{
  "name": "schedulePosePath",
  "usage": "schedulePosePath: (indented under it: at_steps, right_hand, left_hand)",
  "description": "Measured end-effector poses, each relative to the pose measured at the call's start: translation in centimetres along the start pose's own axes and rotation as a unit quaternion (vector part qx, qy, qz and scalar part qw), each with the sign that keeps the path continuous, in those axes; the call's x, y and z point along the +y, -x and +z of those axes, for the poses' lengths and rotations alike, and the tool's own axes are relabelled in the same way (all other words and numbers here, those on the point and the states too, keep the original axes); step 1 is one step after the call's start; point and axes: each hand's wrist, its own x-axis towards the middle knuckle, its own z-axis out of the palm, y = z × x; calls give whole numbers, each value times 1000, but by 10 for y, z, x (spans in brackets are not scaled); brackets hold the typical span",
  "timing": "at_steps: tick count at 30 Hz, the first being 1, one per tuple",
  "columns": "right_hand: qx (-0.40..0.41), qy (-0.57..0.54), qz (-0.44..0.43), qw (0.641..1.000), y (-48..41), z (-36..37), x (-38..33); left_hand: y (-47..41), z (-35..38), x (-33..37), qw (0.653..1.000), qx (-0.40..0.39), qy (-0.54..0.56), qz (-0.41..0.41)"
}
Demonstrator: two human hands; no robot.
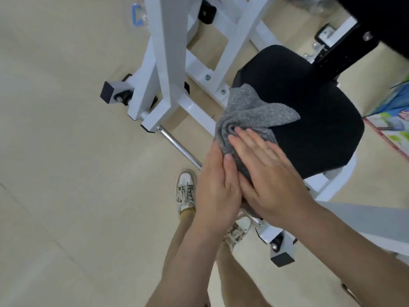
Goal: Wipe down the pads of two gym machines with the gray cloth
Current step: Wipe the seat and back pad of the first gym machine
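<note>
"Why two hands on that crumpled gray cloth (250,120)?"

"To press hard. The left hand (218,187) and right hand (265,173) lie flat and open on it, at the round black seat pad's (309,120) near-left edge."

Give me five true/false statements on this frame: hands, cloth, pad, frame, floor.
1. Both hands press the gray terry cloth against the black padded seat. True: left hand, right hand.
2. The cloth lies on the floor. False: it is draped over the pad's near-left edge.
3. The machine's tubular frame is red. False: it is white.
4. The right hand lies flat, fingers extended on the cloth. True.
5. The person is barefoot. False: a white lace-up sneaker shows beside the left hand.
</note>
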Motion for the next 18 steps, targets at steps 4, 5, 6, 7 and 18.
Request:
schedulePosePath:
  at_steps: [4,5,6,7,18]
  right_hand:
    - [34,17,-24,999,-50,1,4]
    - [36,27,-25,999,-63,1,6]
    - [41,43,-24,998,-74,1,9]
    - [47,60,-23,997,-85,1,11]
    - [58,104,-49,992,-172,-18,69]
  left_hand:
    - [-47,-9,16,986,-47,52,-153]
    - [-59,-11,18,977,-54,60,-196]
    - [-69,-13,19,971,-65,57,-225]
    - [-77,-13,18,966,-78,50,-240]
    - [-156,22,30,983,-28,56,-174]
